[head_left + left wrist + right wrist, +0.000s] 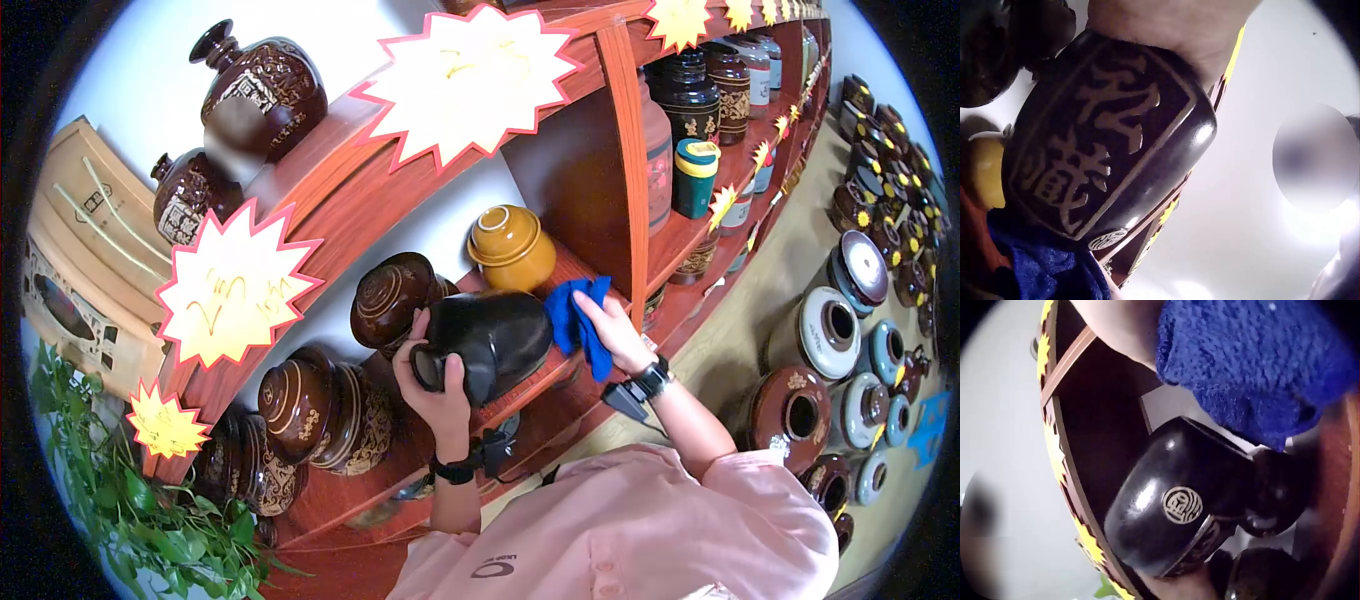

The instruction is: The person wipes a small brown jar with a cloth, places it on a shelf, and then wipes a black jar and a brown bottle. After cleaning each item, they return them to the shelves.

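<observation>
A glossy black jar (505, 335) lies tilted over the shelf edge in the head view. My left hand (437, 398) grips it at the mouth end, thumb and fingers around the neck. Large carved characters mark one side of the jar (1110, 125) in the left wrist view, and a round emblem (1182, 505) shows in the right wrist view. My right hand (618, 338) holds a crumpled blue cloth (572, 325) close by the jar's base. In the left wrist view the cloth (1054, 265) overlaps the jar's lower end.
Behind the black jar, a mustard-yellow lidded jar (512, 252) and a dark brown jar (392, 300) stand on the shelf. More brown jars (315, 405) sit to the left. Star-shaped price tags (240, 285) line the red wooden shelf edges. Several crocks (815, 330) stand on the floor at right.
</observation>
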Action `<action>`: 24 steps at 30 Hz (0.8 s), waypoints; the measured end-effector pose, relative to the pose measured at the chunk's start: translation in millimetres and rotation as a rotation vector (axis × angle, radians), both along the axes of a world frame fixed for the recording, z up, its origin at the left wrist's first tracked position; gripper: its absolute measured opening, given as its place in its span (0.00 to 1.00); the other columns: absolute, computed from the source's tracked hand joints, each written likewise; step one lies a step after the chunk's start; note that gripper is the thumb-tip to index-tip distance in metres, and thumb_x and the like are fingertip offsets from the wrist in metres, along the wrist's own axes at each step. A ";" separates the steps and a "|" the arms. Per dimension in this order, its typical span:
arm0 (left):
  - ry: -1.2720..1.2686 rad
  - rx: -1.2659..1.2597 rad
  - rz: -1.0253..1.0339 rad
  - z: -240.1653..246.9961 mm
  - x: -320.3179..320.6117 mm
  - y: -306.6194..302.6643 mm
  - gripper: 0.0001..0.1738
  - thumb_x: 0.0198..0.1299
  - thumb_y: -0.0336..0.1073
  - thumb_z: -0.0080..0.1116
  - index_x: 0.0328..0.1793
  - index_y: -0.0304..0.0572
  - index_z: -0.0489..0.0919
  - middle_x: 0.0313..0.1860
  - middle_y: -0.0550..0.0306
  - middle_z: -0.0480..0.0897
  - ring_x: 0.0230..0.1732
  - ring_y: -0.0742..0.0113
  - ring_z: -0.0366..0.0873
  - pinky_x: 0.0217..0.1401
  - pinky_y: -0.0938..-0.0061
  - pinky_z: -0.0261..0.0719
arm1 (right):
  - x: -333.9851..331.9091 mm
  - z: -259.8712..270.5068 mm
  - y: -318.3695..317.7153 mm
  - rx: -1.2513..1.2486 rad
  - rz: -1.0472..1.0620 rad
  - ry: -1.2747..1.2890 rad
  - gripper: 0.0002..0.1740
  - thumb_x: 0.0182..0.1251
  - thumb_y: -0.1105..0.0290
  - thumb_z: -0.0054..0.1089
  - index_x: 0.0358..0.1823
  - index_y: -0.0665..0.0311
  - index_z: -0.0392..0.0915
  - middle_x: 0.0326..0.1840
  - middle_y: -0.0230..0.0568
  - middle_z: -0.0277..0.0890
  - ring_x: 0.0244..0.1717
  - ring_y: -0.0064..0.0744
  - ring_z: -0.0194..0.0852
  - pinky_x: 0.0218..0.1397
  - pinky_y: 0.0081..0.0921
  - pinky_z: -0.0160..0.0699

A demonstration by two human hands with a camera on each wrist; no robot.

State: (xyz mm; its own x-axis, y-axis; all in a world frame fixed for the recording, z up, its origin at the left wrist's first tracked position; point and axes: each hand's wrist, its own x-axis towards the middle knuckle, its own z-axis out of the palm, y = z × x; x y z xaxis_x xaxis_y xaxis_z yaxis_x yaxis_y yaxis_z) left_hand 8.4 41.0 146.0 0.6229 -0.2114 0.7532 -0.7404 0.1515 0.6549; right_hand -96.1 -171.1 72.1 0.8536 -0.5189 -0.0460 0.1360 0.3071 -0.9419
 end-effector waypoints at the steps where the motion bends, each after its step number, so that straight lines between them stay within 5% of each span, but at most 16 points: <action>1: -0.036 0.011 0.004 1.8 -0.4 -1.5 0.20 0.58 0.34 0.60 0.54 0.37 0.68 0.66 0.40 0.72 0.66 0.56 0.68 0.73 0.64 0.56 | 11.9 -5.3 -7.7 -0.074 -0.004 -0.028 0.21 0.74 0.54 0.50 0.50 0.66 0.76 0.37 0.30 0.77 0.36 0.19 0.71 0.42 0.22 0.72; 3: -0.038 0.014 -0.004 5.4 -3.0 -3.1 0.20 0.56 0.32 0.60 0.52 0.37 0.67 0.65 0.39 0.73 0.68 0.53 0.66 0.73 0.61 0.55 | 37.5 -14.4 -18.2 -0.509 -0.048 -0.069 0.24 0.73 0.53 0.50 0.57 0.67 0.72 0.40 0.40 0.79 0.40 0.30 0.77 0.47 0.26 0.74; 4: -0.004 0.006 -0.016 7.5 -5.0 -3.6 0.19 0.55 0.31 0.60 0.50 0.37 0.67 0.65 0.39 0.73 0.70 0.50 0.65 0.74 0.58 0.54 | 45.2 -16.3 -19.6 -0.772 -0.105 -0.187 0.28 0.71 0.54 0.53 0.63 0.67 0.66 0.46 0.52 0.78 0.48 0.47 0.78 0.53 0.32 0.75; 5: 0.030 -0.004 -0.026 9.9 -5.7 -3.6 0.18 0.54 0.30 0.61 0.48 0.37 0.67 0.64 0.38 0.73 0.71 0.47 0.64 0.75 0.55 0.53 | 45.8 -9.5 -22.5 -0.938 -0.033 -0.041 0.31 0.66 0.57 0.57 0.66 0.66 0.63 0.53 0.58 0.75 0.54 0.58 0.75 0.60 0.36 0.73; 7: 0.044 0.016 -0.049 12.9 -5.0 -0.7 0.19 0.54 0.30 0.61 0.49 0.37 0.67 0.64 0.38 0.73 0.71 0.47 0.64 0.75 0.56 0.53 | 32.5 0.1 -25.4 -1.451 -0.176 0.076 0.33 0.62 0.60 0.60 0.66 0.67 0.63 0.57 0.58 0.74 0.55 0.59 0.74 0.63 0.39 0.70; 11: 0.038 0.049 -0.069 21.2 -7.4 0.3 0.20 0.53 0.29 0.62 0.49 0.37 0.68 0.64 0.38 0.74 0.70 0.47 0.65 0.75 0.56 0.54 | 4.7 42.1 -17.1 -0.838 0.062 -0.097 0.40 0.58 0.59 0.68 0.69 0.66 0.61 0.67 0.54 0.65 0.71 0.49 0.58 0.69 0.44 0.64; 15: -0.039 0.150 -0.110 27.1 -7.3 -3.2 0.19 0.55 0.31 0.59 0.51 0.36 0.68 0.64 0.40 0.74 0.69 0.50 0.67 0.74 0.59 0.55 | -18.0 53.9 -2.2 -0.599 0.382 -0.311 0.64 0.46 0.59 0.79 0.78 0.59 0.40 0.78 0.45 0.45 0.77 0.42 0.45 0.75 0.38 0.54; 17: 0.063 0.093 -0.219 28.0 -9.4 -8.5 0.21 0.51 0.27 0.62 0.50 0.36 0.69 0.63 0.42 0.75 0.68 0.57 0.68 0.71 0.64 0.60 | -5.9 32.7 -6.1 -0.529 0.351 -0.441 0.66 0.45 0.60 0.80 0.78 0.60 0.39 0.78 0.44 0.45 0.78 0.40 0.44 0.76 0.37 0.53; 20: 0.059 0.061 -0.329 29.3 -11.8 -21.8 0.23 0.52 0.27 0.62 0.54 0.34 0.69 0.63 0.43 0.75 0.67 0.57 0.69 0.71 0.64 0.62 | -14.0 22.7 11.8 0.092 0.401 -0.580 0.65 0.44 0.62 0.80 0.78 0.61 0.40 0.77 0.43 0.47 0.77 0.38 0.47 0.76 0.35 0.54; 24: 0.097 0.125 -0.354 39.4 -21.9 -37.3 0.27 0.53 0.29 0.66 0.58 0.33 0.69 0.63 0.43 0.75 0.66 0.58 0.70 0.68 0.66 0.66 | -28.0 19.6 21.4 0.359 0.329 -0.587 0.58 0.47 0.64 0.76 0.76 0.61 0.45 0.75 0.42 0.53 0.73 0.39 0.56 0.75 0.37 0.58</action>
